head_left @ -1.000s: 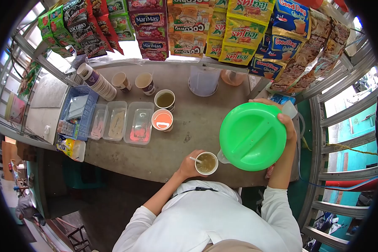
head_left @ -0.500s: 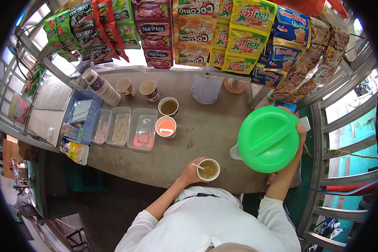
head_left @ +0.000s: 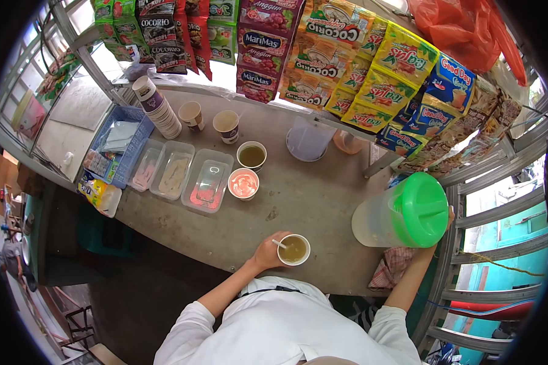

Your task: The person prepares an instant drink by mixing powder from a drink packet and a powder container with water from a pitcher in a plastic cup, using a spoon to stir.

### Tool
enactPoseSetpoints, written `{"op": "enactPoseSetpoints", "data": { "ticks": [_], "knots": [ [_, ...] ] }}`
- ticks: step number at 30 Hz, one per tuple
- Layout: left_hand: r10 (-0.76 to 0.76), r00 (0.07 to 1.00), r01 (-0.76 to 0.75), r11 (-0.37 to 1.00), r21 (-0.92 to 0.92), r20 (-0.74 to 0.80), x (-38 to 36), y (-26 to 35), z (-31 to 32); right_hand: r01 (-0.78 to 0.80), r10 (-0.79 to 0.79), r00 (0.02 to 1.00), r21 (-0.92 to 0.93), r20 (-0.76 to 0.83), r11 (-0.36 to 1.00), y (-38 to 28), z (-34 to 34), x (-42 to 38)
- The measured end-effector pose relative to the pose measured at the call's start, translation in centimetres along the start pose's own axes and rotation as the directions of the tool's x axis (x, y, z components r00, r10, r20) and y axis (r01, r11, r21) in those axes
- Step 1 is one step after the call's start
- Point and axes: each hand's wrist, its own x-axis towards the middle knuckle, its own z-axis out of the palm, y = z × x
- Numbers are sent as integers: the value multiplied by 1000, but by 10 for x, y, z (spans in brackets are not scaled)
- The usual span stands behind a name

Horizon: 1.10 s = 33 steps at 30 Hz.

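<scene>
My left hand point(head_left: 268, 250) is wrapped round a paper cup point(head_left: 304, 258) at the table's near edge. Inside is a yellowish-brown drink point(head_left: 295, 249), with a white stick point(head_left: 279, 244) leaning on the rim. At the right, my right hand point(head_left: 450, 219) grips the far side of a large translucent pitcher point(head_left: 377, 219) with a green lid point(head_left: 425, 210); most of those fingers are hidden behind it. A checked cloth point(head_left: 393, 267) lies just below the pitcher. Farther back stand a cup of pink drink point(head_left: 244, 183) and a cup of greenish-brown drink point(head_left: 251, 156).
Plastic tubs point(head_left: 207, 180) with pink and pale contents and a blue basket point(head_left: 106, 146) stand at the left. Behind them are stacked paper cups point(head_left: 158, 109). A clear container point(head_left: 309, 140) stands at the back. Drink sachets point(head_left: 323, 52) hang overhead; metal bars point(head_left: 499, 213) line the right side.
The pitcher has shifted down and right; its lid faced me before, and now its side shows and the checked cloth is in fuller view. The left hand keeps its cup. The camera view has turned.
</scene>
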Motion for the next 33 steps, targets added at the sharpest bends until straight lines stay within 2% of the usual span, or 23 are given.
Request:
{"op": "enactPoseSetpoints", "data": {
  "ticks": [1,3,4,6,7,8,11,13,15,16,17,18,19,21,22,25,26,29,30,32,33],
  "knots": [
    [3,1000,-2,1000,6,-5,1,0,0,-104,96,994,248,43,963,-7,11,-4],
    [-3,1000,4,999,33,-28,0,0,-2,-47,66,992,173,-107,984,1,10,-14],
    [-9,999,11,999,52,-50,0,1,-2,64,-110,959,-178,-262,982,13,15,-20],
    [-19,994,29,995,92,-103,-3,-2,2,42,-144,901,-247,-410,968,14,12,-33],
    [-30,993,40,996,85,-111,-4,-2,3,-28,46,902,47,-429,999,-21,47,-40],
    [-42,992,51,996,77,-120,-3,-2,3,-95,232,890,337,-394,937,-41,80,-50],
    [-45,986,57,996,70,-160,-2,-2,4,-111,162,735,119,-659,987,-44,133,-104],
    [-48,984,63,994,84,-174,-3,-6,6,-121,-23,671,-140,-741,983,-21,164,-156],
    [-73,984,82,995,48,-162,-3,-1,4,-175,-82,837,-408,-541,896,5,194,-209],
    [-80,984,87,996,36,-161,-1,3,2,-202,15,925,-459,-379,865,-3,227,-217],
    [-82,983,87,996,25,-162,2,6,0,-210,117,971,-512,-208,833,-13,259,-218],
    [-108,980,106,994,-19,-167,3,10,-1,-77,110,994,-636,13,767,-18,276,-214],
    [-106,981,101,994,-43,-161,4,10,-2,83,125,965,-720,231,689,-20,291,-208],
    [-107,984,94,991,-92,-145,3,5,-1,189,154,918,-745,365,639,-24,320,-198],
    [-68,987,60,996,-66,-143,-1,-3,0,231,133,909,-744,395,627,-25,331,-192],
    [-106,990,91,983,-159,-93,-2,-4,1,333,89,883,-749,461,572,-26,353,-181],
    [-173,984,161,965,-206,-40,-2,-8,2,352,90,878,-761,470,545,-20,357,-180],
    [79,995,-75,994,74,-53,1,-16,5,368,62,887,-784,457,499,-10,358,-183],
    [1,999,-1,1000,17,-46,-2,-15,6,364,55,894,-791,445,491,-11,354,-187],
    [-146,989,144,985,-92,-15,-3,-12,4,201,164,921,-790,354,580,-20,347,-197],
    [-138,990,134,986,-97,-39,-2,-11,2,112,222,926,-781,307,614,-23,343,-199]
  ]
}}
